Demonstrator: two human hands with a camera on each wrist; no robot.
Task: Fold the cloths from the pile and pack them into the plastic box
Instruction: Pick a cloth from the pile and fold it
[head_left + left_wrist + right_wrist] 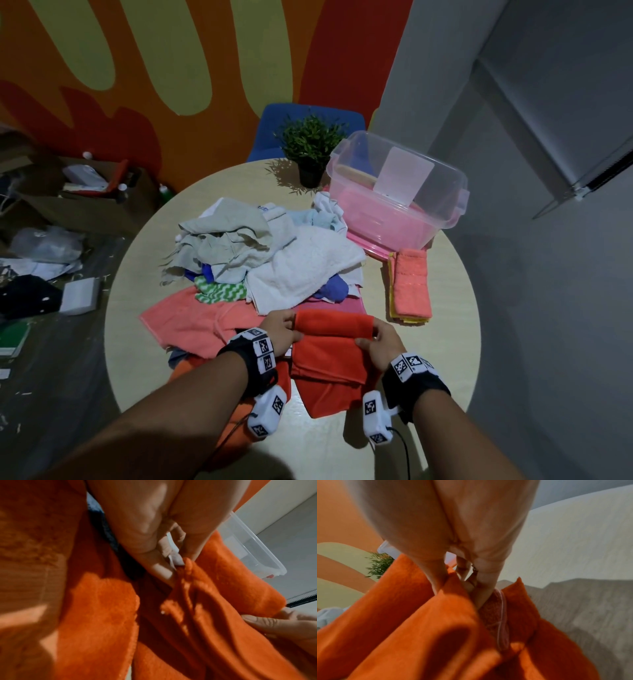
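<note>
Round pale wooden table [445,342]; far right on it, your clear plastic box with pink base [394,219], open to receive; centre, mixed cloth pile [274,260]; near edge, orange-red fleece cloth [329,356], half doubled over; your left hand [281,330] and right hand [380,342] each pinch an end of its fold, keeping the crease straight.

Round table [445,308] under cloth pile [274,253], box [394,205].

Bare table surface [452,342] lies at the right of the hands, up to the folded coral and yellow towels [410,287]. The open transparent plastic box with pink base [394,192] is reachable from above. The mixed cloth pile [274,253] and small green potted plant [311,147] block the left approach.
</note>
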